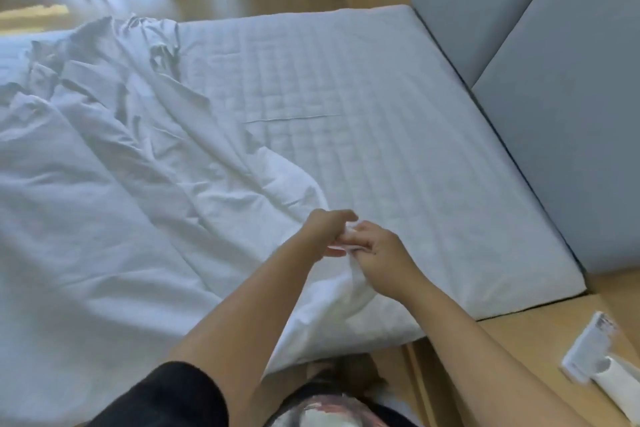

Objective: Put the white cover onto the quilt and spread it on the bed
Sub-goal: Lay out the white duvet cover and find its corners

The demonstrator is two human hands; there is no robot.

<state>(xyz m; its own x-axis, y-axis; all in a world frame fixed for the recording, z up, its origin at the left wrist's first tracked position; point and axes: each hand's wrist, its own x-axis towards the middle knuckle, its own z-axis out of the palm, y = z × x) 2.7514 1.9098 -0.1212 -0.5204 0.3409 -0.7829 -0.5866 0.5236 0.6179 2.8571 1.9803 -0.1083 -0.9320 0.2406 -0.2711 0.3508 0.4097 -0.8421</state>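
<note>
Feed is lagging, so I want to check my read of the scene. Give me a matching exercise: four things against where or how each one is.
Things:
1. white cover
2. mattress
3. grey headboard panels
4. white handheld device

Places or states:
A. upright along the mattress's right edge
B. lying on the wooden ledge, lower right
C. crumpled over the bed's left part, one corner gripped by the left hand and right hand
D. quilted surface, uncovered on the right

Pairs: 1-C, 2-D, 3-A, 4-B
</note>
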